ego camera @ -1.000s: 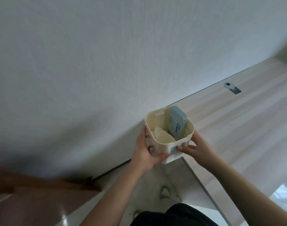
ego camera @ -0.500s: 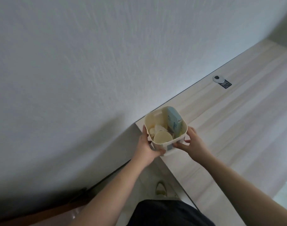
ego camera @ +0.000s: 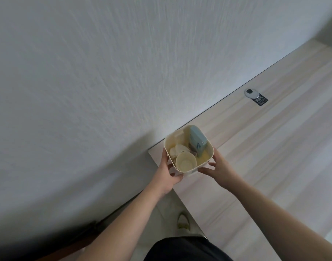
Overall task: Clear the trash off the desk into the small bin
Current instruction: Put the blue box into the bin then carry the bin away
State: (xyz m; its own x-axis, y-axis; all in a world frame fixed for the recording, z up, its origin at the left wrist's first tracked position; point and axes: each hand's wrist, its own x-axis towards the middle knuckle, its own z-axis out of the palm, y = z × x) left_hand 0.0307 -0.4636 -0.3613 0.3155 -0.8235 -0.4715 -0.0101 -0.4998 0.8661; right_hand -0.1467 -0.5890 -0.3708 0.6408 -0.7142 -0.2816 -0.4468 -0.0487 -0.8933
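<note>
A plain home or office room: a pale wood-grain desk [ego camera: 274,147] stands against a white textured wall [ego camera: 123,72], with a metal cable grommet [ego camera: 251,93] in its top and light floor tiles [ego camera: 161,223] below.

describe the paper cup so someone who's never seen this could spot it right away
Find the pale wooden desk along the white wall; at its near left corner both hands hold a small cream bin. Inside it, the paper cup lies at the edge nearest the person. It is the only round, open-mouthed item there, unlike the upright blue carton behind it and the crumpled white paper beside it.
</note>
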